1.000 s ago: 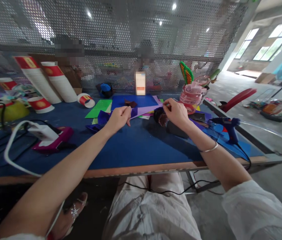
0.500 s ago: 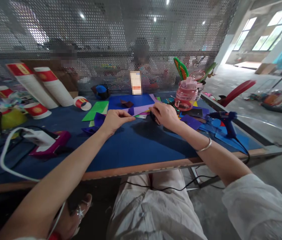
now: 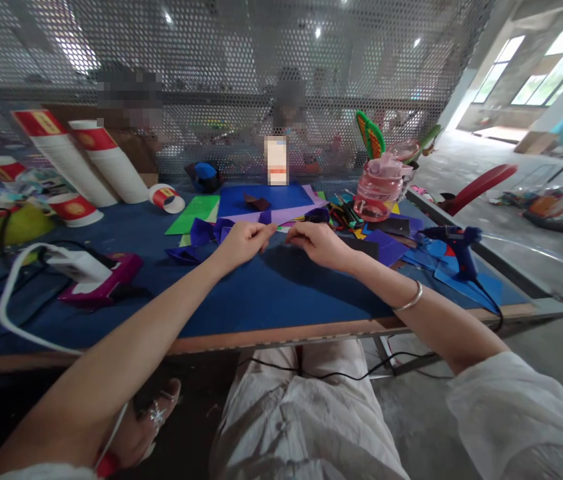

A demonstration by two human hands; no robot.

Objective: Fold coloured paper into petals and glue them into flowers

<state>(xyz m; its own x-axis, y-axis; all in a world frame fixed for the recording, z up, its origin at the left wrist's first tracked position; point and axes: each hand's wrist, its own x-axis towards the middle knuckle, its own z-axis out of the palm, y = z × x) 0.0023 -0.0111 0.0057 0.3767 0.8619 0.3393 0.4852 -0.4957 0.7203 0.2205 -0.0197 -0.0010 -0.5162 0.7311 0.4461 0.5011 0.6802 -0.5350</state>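
Note:
My left hand (image 3: 245,245) is over the middle of the table, thumb and fingertips pinched together. Whatever lies between them is too small to make out. Close by on the right, my right hand (image 3: 320,244) has its fingers curled and pressed together, and their contents are hidden too. A small gap separates the two hands. Just behind them lie a light purple paper strip (image 3: 291,215) and a dark-handled tool (image 3: 317,215), which looks like scissors. Folded dark purple paper pieces (image 3: 201,232) rest beside my left hand.
Stacked paper cups (image 3: 111,163) and a magenta power strip (image 3: 124,273) are at left. Green paper (image 3: 194,215) and a blue sheet (image 3: 288,197) lie farther back. A pink bottle (image 3: 378,190) and a blue glue gun (image 3: 456,243) stand right. Perforated mesh (image 3: 221,67) rises behind.
My right hand has moved slightly down and left, closer to my left hand. The dark-handled tool that was under my right hand now lies behind it on the papers.

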